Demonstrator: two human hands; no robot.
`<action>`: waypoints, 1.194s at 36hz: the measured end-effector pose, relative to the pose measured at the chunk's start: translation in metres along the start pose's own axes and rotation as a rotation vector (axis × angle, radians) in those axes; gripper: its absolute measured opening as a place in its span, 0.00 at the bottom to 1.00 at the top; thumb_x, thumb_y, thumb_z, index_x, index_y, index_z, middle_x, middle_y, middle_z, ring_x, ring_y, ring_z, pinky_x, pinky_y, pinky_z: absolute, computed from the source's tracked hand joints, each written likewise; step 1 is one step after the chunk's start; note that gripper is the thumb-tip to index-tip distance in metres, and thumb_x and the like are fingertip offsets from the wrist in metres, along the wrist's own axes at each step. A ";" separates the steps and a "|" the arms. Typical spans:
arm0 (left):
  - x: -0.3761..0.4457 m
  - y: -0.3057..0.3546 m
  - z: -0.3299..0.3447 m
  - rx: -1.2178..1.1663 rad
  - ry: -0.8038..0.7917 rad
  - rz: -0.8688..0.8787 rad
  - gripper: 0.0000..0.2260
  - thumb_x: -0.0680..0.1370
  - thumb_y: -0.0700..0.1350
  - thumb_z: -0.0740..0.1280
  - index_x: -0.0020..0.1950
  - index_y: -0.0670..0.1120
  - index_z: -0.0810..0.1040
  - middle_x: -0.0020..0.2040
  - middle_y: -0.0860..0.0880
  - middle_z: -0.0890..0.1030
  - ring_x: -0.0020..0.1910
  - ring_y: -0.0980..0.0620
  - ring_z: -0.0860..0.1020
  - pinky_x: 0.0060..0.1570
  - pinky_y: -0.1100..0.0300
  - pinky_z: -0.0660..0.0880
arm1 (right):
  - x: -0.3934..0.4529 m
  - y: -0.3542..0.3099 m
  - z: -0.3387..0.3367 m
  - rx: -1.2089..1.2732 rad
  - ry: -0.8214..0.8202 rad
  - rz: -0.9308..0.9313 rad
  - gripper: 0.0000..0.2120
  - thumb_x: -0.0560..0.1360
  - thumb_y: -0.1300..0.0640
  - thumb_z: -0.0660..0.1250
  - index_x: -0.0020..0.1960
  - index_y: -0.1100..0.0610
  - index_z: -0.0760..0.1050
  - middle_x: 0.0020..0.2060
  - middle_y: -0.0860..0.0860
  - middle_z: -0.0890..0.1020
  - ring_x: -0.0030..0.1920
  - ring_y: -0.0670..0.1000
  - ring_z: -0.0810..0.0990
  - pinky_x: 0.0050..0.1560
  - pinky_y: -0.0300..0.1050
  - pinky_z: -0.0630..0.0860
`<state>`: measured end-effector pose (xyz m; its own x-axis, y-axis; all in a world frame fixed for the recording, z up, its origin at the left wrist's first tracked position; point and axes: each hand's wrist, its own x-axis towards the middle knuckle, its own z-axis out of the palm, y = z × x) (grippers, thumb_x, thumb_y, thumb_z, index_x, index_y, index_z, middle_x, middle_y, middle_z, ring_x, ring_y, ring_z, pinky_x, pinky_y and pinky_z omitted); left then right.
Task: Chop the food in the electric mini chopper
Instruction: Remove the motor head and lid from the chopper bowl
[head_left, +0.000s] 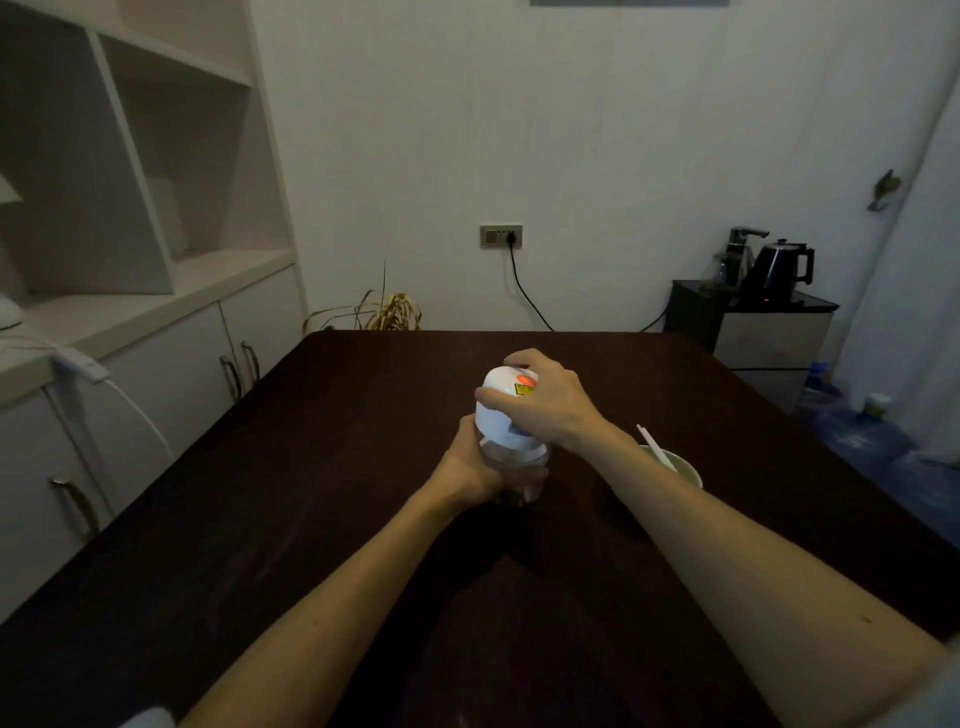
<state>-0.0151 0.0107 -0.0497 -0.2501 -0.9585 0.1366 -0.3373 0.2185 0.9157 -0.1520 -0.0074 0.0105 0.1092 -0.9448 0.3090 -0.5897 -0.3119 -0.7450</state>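
The electric mini chopper stands near the middle of the dark table (311, 519). Its white motor top (498, 410) sits on a clear bowl (524, 467), and a red-orange spot (525, 381) with a yellow label beside it shows on the top. My right hand (545, 400) is wrapped over the white top from the right, fingers curled around it. My left hand (470, 467) grips the clear bowl from the left, low down. What is inside the bowl is hidden by my hands and the dim light.
A pale bowl (685, 470) with a white utensil (655, 447) in it stands just right of my right forearm. White cabinets (156, 364) run along the left. A kettle (782, 270) sits on a low dark stand at the back right. Water jugs (852, 436) lie on the floor to the right.
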 end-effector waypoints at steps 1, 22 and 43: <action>-0.001 0.002 -0.001 -0.037 0.010 -0.010 0.42 0.61 0.52 0.81 0.67 0.56 0.61 0.55 0.59 0.71 0.52 0.61 0.74 0.40 0.69 0.74 | 0.000 -0.003 -0.001 0.037 0.012 0.019 0.32 0.69 0.39 0.75 0.68 0.49 0.70 0.58 0.47 0.73 0.52 0.49 0.75 0.46 0.43 0.82; -0.032 0.057 -0.030 -0.200 0.264 0.223 0.42 0.60 0.51 0.80 0.68 0.54 0.63 0.59 0.60 0.71 0.56 0.61 0.73 0.43 0.74 0.73 | -0.020 -0.048 -0.009 0.963 -0.047 0.433 0.18 0.82 0.41 0.59 0.53 0.56 0.74 0.50 0.58 0.82 0.49 0.58 0.84 0.42 0.51 0.84; -0.051 0.048 -0.071 -0.036 0.373 0.120 0.52 0.59 0.64 0.73 0.76 0.49 0.54 0.69 0.42 0.68 0.58 0.51 0.72 0.43 0.67 0.76 | -0.028 -0.060 0.005 0.324 -0.119 0.120 0.17 0.81 0.64 0.59 0.68 0.58 0.74 0.59 0.57 0.81 0.57 0.53 0.81 0.58 0.52 0.81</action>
<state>0.0463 0.0571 0.0138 0.0632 -0.9287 0.3654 -0.2922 0.3329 0.8966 -0.1152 0.0378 0.0436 0.1585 -0.9757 0.1512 -0.3219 -0.1958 -0.9263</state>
